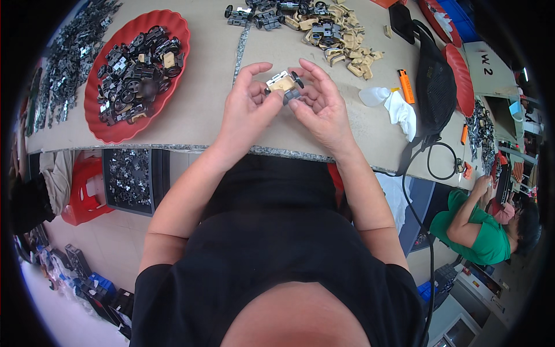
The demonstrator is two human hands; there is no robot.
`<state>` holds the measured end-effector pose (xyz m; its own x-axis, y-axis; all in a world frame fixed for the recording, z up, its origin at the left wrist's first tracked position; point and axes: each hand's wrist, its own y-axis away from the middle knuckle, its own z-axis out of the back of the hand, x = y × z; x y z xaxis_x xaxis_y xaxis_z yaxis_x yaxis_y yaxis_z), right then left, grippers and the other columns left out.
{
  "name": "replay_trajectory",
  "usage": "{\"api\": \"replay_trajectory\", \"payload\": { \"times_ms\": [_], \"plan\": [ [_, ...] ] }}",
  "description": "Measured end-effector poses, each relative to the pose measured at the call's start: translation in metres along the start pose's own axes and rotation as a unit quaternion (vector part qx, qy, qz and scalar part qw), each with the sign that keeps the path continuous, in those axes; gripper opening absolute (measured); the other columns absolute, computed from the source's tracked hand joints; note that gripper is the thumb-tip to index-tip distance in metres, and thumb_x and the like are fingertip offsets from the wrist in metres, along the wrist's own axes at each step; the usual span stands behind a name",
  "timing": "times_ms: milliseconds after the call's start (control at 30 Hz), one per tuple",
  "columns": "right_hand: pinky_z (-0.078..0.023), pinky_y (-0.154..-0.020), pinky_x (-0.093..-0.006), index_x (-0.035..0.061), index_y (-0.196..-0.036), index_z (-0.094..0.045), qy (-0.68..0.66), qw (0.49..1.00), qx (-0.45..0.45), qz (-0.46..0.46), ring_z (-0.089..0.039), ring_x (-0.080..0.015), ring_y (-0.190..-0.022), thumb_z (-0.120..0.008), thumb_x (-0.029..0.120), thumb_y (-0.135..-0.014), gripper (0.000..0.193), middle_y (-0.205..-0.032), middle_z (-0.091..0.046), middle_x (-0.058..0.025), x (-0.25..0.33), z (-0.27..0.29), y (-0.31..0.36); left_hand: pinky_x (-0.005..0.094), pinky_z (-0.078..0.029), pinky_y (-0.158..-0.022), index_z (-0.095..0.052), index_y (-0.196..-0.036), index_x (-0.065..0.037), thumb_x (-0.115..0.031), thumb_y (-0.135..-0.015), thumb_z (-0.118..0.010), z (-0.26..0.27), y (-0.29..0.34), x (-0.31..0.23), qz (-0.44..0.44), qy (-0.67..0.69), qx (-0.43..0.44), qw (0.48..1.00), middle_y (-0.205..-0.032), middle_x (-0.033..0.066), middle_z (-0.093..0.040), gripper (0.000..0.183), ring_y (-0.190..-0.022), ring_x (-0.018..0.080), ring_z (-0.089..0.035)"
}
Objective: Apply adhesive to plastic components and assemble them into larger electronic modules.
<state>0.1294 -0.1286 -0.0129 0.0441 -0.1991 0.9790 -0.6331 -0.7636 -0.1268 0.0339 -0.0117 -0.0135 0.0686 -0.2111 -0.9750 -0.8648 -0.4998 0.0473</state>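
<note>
Between both hands, above the near part of the table, is a small toy car chassis [282,84] with a tan piece, grey and silvery parts and black wheels. My left hand [250,109] pinches it from the left, thumb on the tan piece. My right hand [324,107] grips its right side, with the thumb at the lower grey end and the index finger raised near a wheel. Beyond the hands lies a heap of loose tan pieces [352,49], with several dark wheeled chassis [269,20] to its left.
A red scalloped tray [180,65] of assembled chassis stands left, beside a spread of grey parts [75,52]. On the right lie a white squeeze bottle [374,96], white cloth [400,115], orange lighter-like object [406,87] and black bag [435,84]. A person in green [480,228] sits farther right.
</note>
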Motion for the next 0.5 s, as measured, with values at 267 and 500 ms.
{"api": "replay_trajectory", "payload": {
  "times_ms": [267, 500],
  "plan": [
    [-0.046, -0.069, -0.0201, 0.0014, -0.110, -0.051, 0.020, 0.994, 0.105, -0.013, -0.053, -0.0066, -0.077, -0.071, -0.001, -0.070, 0.045, -0.104, -0.053, -0.0046, -0.003, 0.009, -0.001, 0.0164, -0.026, -0.030, -0.051, -0.109, 0.000, -0.024, -0.086, -0.052, 0.030, -0.018, -0.026, 0.254, 0.025, 0.186, 0.949, -0.062, 0.0018, -0.052, 0.033, -0.037, 0.0030, -0.041],
    [-0.040, -0.055, -0.0164, 0.0018, -0.094, -0.052, 0.068, 0.990, 0.120, -0.036, -0.046, -0.0009, -0.061, -0.072, 0.001, -0.070, 0.032, -0.084, -0.052, 0.0018, -0.005, 0.014, 0.002, 0.0150, -0.032, -0.039, -0.051, -0.104, -0.004, -0.021, -0.084, -0.059, 0.032, -0.011, -0.039, 0.191, -0.125, 0.209, 0.951, -0.064, -0.0018, -0.049, 0.028, -0.047, 0.0004, -0.041]
  ]
}}
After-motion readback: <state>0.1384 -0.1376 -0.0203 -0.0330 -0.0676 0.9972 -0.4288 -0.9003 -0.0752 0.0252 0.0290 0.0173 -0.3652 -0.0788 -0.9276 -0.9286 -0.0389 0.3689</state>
